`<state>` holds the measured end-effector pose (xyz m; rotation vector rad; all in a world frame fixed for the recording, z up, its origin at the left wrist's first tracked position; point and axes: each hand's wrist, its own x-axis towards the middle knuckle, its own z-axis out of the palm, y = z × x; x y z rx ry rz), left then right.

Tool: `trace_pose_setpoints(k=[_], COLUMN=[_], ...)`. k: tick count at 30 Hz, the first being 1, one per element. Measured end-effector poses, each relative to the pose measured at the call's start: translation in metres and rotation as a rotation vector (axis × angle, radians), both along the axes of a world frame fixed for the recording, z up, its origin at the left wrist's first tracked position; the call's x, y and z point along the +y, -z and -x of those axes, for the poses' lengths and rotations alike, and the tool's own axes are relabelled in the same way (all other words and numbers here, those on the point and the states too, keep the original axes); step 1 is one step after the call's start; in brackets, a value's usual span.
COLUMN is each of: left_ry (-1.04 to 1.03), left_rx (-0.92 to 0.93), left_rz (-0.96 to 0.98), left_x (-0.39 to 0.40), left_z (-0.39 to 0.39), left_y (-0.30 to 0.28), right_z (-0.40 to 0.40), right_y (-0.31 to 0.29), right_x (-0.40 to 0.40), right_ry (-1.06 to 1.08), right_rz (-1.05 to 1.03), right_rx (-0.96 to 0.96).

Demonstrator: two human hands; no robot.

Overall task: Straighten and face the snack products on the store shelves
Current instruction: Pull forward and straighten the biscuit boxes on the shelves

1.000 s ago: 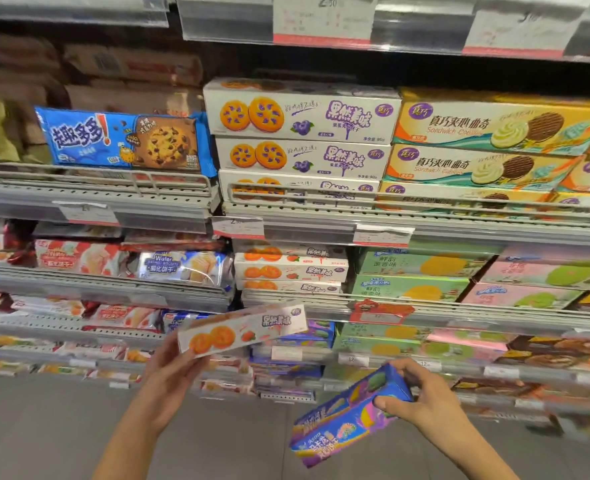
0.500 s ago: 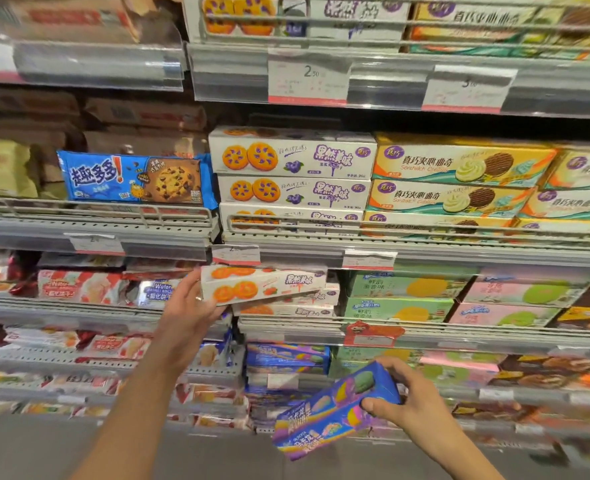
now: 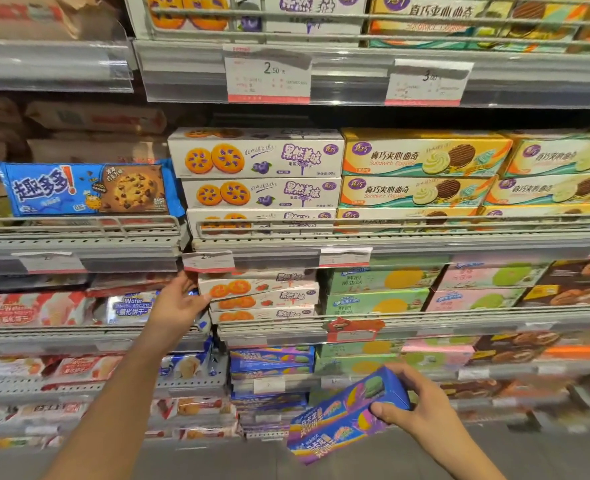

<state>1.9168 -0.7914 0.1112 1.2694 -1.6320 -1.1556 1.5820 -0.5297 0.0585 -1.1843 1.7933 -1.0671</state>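
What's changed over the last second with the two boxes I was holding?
The left hand lifted the white box with orange cookies from mid-air up onto its matching stack and is at the box's left end; whether its grip has let go is unclear. The right hand still holds the blue box low, roughly where it was.
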Motion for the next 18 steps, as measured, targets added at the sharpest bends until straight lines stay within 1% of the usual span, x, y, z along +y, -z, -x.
trace_pose_setpoints(k=[3, 6, 13, 16, 18], left_ry=[0.004, -0.005, 0.015, 0.045, 0.05], left_rx=[-0.032, -0.104, -0.279, -0.336, -0.319], left_rz=[-0.023, -0.043, 0.039, 0.007, -0.04], left_x=[-0.007, -0.014, -0.011, -0.014, -0.017], left_z=[0.002, 0.003, 0.014, 0.01, 0.003], left_y=[0.004, 0.004, -0.006, -0.01, -0.006], right_z=[0.001, 0.001, -0.006, -0.01, -0.015], right_y=[0.002, 0.003, 0.001, 0.002, 0.0], right_x=[0.001, -0.003, -0.015, -0.018, -0.019], right_ry=[0.023, 0.02, -0.004, -0.025, -0.038], right_rz=[0.012, 0.021, 0.018, 0.012, 0.014], right_rx=[-0.002, 0.024, 0.03, 0.028, 0.025])
